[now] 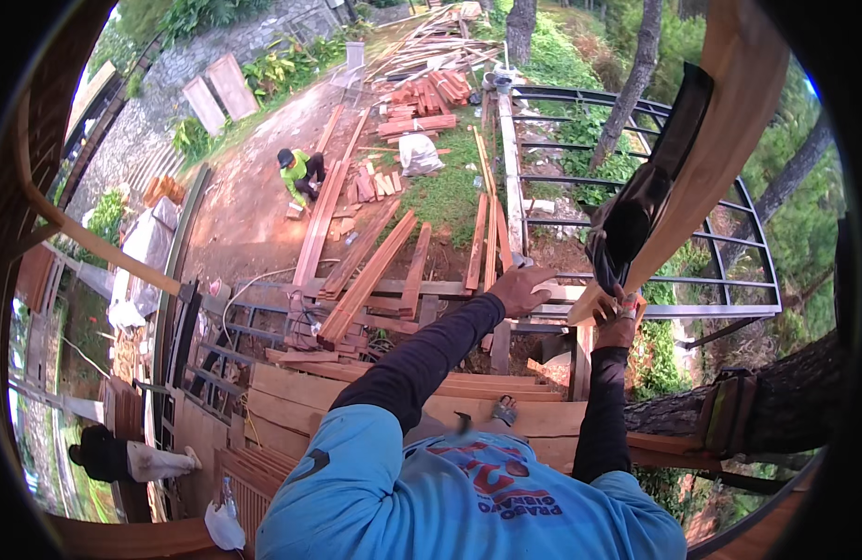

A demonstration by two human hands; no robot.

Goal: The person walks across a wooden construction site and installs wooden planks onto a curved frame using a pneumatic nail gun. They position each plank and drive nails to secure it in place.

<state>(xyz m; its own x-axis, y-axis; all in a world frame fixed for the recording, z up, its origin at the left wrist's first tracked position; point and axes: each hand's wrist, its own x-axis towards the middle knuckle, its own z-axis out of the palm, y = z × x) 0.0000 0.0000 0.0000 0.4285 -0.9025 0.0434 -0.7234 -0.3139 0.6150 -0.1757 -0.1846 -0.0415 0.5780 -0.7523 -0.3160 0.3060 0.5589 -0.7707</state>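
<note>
Spotting bulky, opaque white sack [418, 154]. Touching pale, slanted beam [725, 140] with right hand [616, 327], can't tell if gripping; holding left hand [521, 291] unclenched.

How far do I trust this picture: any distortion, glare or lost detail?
In the head view, fisheye bending bows the black metal frame toward the rim; in the head view, bright daylight pales the plastic sheeting; in the head view, the dark object above the right hand loses its detail in shade, while the left hand reads fairly clearly.
</note>
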